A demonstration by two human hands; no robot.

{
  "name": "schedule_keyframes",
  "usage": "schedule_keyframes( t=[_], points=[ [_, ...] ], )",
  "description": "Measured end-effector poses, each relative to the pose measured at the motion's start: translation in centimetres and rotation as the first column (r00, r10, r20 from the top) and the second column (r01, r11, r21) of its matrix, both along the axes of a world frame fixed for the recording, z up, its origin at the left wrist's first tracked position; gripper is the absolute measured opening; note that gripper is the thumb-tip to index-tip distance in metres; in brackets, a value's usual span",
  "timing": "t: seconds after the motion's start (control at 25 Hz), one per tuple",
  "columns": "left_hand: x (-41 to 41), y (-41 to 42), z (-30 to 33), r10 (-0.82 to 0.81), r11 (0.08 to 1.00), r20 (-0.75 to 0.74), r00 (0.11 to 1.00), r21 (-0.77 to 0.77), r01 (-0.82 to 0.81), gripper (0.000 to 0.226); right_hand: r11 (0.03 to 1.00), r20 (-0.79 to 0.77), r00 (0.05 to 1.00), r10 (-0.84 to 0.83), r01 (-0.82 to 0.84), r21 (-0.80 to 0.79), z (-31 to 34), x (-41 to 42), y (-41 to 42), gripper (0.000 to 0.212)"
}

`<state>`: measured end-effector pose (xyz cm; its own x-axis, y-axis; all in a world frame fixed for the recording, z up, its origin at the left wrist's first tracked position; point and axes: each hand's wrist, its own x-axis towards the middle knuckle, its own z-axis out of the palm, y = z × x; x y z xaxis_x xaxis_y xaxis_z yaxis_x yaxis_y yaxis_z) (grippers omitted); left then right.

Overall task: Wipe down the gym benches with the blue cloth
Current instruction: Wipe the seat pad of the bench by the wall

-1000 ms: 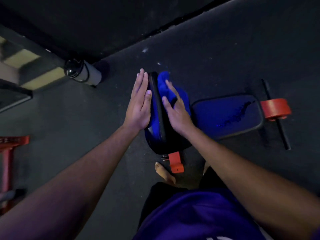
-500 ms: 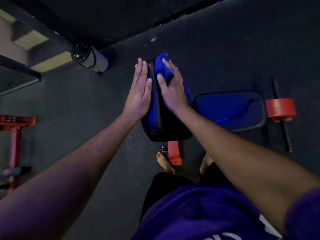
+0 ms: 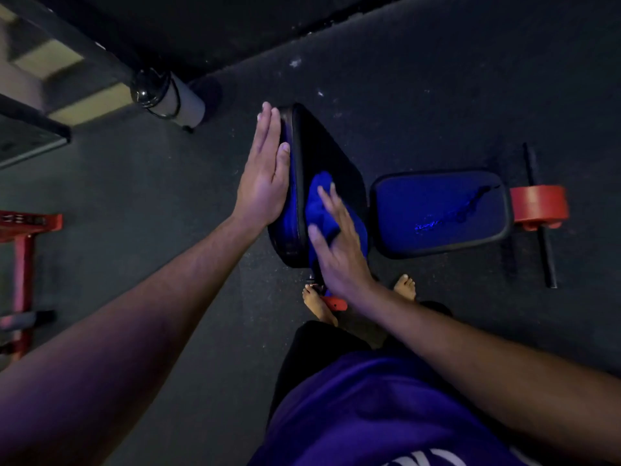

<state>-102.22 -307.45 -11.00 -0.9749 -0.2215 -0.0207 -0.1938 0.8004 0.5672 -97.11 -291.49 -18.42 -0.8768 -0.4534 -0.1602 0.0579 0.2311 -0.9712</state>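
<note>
The bench's raised back pad [image 3: 322, 153], black with a blue face, stands on edge at the centre of the view. My left hand [image 3: 263, 176] lies flat with straight fingers against its left face. My right hand [image 3: 339, 247] presses the blue cloth [image 3: 321, 200] against the pad's right side near its lower end, fingers spread and nearly straight. The flat blue seat pad [image 3: 440, 213] lies to the right with a wet streak on it.
A red roller [image 3: 539, 206] on a black bar sits at the seat's far end. A grey cylinder with a black cap [image 3: 168, 95] stands on the floor at upper left. A red frame [image 3: 23, 250] is at the left edge. My bare feet [image 3: 319, 304] stand below the bench.
My right hand has slid the cloth from the pad's top end down to its lower end. My left hand has stayed flat on the other face.
</note>
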Motion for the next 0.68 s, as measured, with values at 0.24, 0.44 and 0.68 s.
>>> schedule_keyframes(
  t=[0.24,0.44,0.68],
  points=[
    [-0.2,0.1,0.3,-0.012,0.998,0.034,0.999,-0.068,0.015,0.057,0.998,0.142,0.988,-0.063,0.062,0.012,-0.6,-15.0,-4.3,0.054],
    [0.7,1.5,-0.1,-0.003,0.998,0.082,0.997,-0.062,0.008,0.071,0.901,0.615,0.728,-0.302,0.429,-0.066,-5.0,-12.4,4.0,0.063],
    [0.6,2.0,-0.2,0.031,0.997,0.019,0.999,-0.075,-0.030,0.065,0.948,0.477,0.826,-0.301,0.315,0.053,-2.2,-1.0,-0.3,0.061]
  ],
)
